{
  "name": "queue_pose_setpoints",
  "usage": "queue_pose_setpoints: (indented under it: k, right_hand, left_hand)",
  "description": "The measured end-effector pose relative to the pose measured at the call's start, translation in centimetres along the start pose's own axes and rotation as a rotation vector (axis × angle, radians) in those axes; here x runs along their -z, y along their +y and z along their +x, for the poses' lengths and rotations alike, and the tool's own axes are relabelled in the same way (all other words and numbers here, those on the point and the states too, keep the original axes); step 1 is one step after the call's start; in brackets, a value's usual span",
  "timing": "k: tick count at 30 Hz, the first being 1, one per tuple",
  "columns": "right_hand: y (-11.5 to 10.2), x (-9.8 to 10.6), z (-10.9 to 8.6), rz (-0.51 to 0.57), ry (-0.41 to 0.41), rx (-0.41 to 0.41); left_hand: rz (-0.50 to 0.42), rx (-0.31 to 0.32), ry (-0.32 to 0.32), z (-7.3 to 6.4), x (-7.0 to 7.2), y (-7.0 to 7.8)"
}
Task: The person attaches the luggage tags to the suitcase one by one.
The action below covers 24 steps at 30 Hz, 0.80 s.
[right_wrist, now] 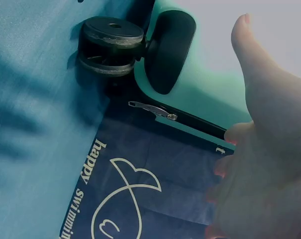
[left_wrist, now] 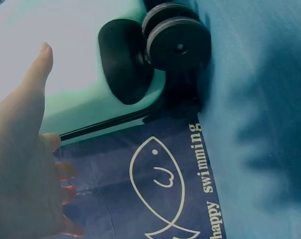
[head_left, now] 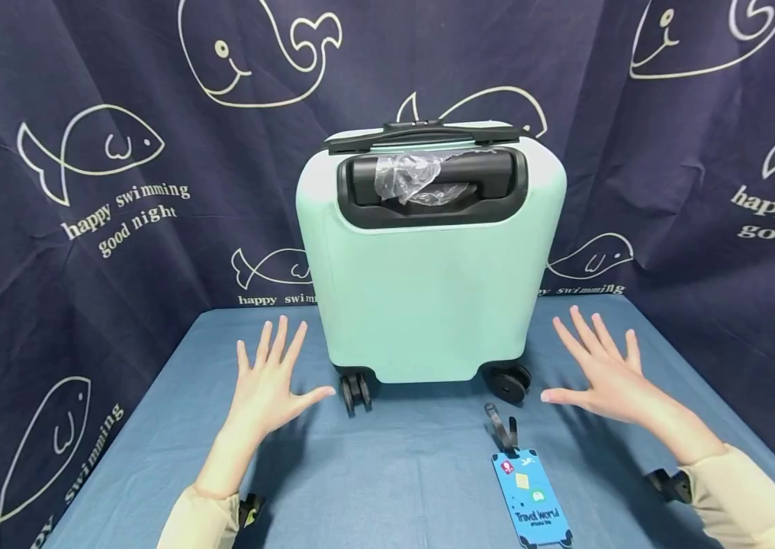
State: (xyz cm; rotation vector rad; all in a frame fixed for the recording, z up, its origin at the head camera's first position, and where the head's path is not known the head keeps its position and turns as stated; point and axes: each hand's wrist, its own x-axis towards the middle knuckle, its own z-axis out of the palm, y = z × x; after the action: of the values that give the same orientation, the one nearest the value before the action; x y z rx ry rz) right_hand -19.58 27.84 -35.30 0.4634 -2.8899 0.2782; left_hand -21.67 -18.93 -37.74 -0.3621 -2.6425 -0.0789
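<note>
A mint-green suitcase (head_left: 429, 297) stands upright on its black wheels at the back of the table. Clear plastic film (head_left: 415, 175) wraps part of its black pull handle, below a black carry handle (head_left: 422, 136). To the suitcase's left, my left hand (head_left: 267, 393) is held with fingers spread and holds nothing. On the other side, my right hand (head_left: 610, 381) is likewise spread and bare. A blue luggage tag (head_left: 532, 496) printed "Travel World" lies in front, its dark strap (head_left: 503, 428) pointing towards the suitcase. In the right wrist view a zipper pull (right_wrist: 152, 109) shows on the suitcase's side.
Blue cloth covers the table (head_left: 387, 473). A dark blue curtain (head_left: 243, 191) with white fish and whale drawings hangs behind and along both sides. The front wheels (head_left: 355, 390) rest on the cloth between the two hands.
</note>
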Motion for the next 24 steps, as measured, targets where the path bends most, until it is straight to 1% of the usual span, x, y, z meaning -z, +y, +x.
queue_pose_setpoints:
  k: [3, 6, 8, 11, 14, 17, 20, 22, 24]
  right_hand:
    - [0.0, 0.2, 0.0, 0.016, 0.029, 0.042]
    - [0.0, 0.2, 0.0, 0.055, 0.058, 0.08]
    - [0.0, 0.2, 0.0, 0.086, 0.071, 0.096]
    - [0.0, 0.0, 0.2, 0.125, 0.076, 0.108]
    - [-0.2, -0.3, 0.3, 0.153, 0.067, 0.095]
    - [-0.3, -0.8, 0.3, 0.182, 0.064, 0.085]
    - [-0.3, -1.5, 0.3, 0.208, 0.089, 0.099]
    - [-0.4, -1.9, 0.3, 0.224, 0.112, 0.116]
    - [-0.6, -2.3, 0.2, 0.243, 0.133, 0.134]
  left_hand:
    - [-0.055, -0.011, 0.011, 0.5, 0.2, 0.1]
    - [-0.159, -0.015, 0.021, 1.0, 0.3, 0.4]
    - [-0.245, -0.016, 0.027, 1.4, 0.4, 0.7]
    - [-0.353, 0.008, 0.028, 1.9, 0.4, 1.1]
    - [-0.458, 0.049, 0.029, 2.6, 0.3, 1.4]
    - [-0.579, 0.075, 0.062, 3.3, 0.2, 1.7]
    - [-0.691, 0.083, 0.115, 3.8, -0.1, 2.1]
    - [-0.755, 0.093, 0.129, 4.1, -0.2, 2.2]
    - [-0.806, 0.108, 0.127, 4.3, -0.3, 2.3]
